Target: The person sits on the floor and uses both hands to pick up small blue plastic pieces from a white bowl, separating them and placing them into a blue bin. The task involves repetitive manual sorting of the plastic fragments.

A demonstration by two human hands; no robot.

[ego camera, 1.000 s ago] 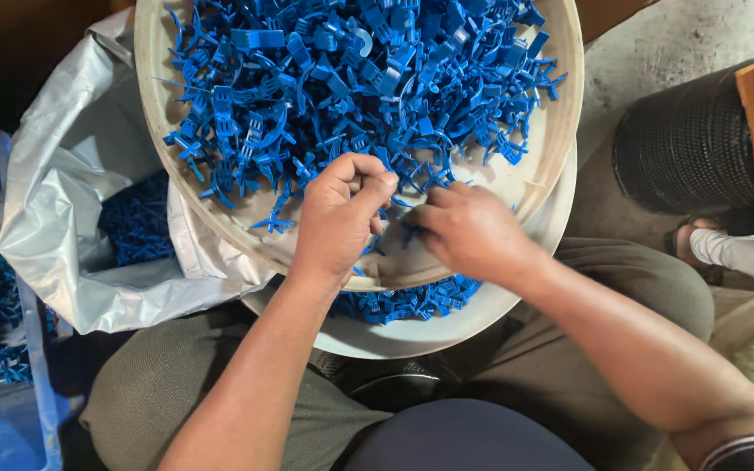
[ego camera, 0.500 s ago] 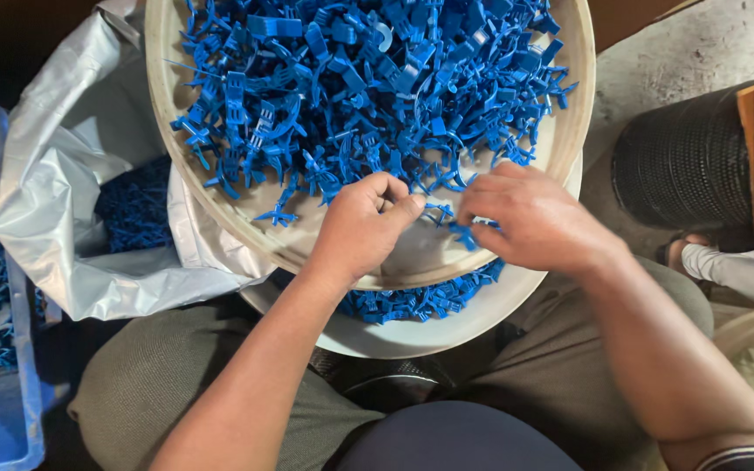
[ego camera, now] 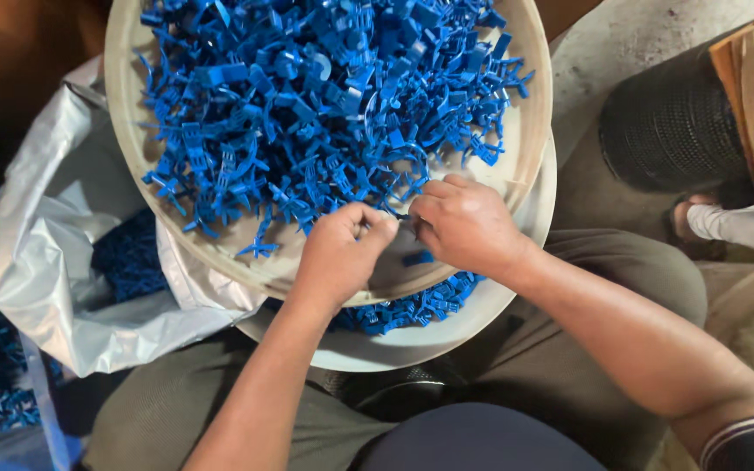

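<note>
A silvery-white plastic bag (ego camera: pixel 54 262) lies open at the left, just beside and partly under the round tray, its crumpled mouth showing blue plastic parts (ego camera: pixel 128 257) inside. At the upper right edge stands a brown cardboard piece (ego camera: pixel 743 96). No labels, signs or screens show.

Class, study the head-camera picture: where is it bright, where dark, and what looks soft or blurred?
Head view: even light falls on the blue plastic parts and the round tray; the silvery bag shows a soft sheen; the upper left corner is deep shadow; the left hand and right hand look slightly soft, so what sits between their fingertips is unclear.
</note>
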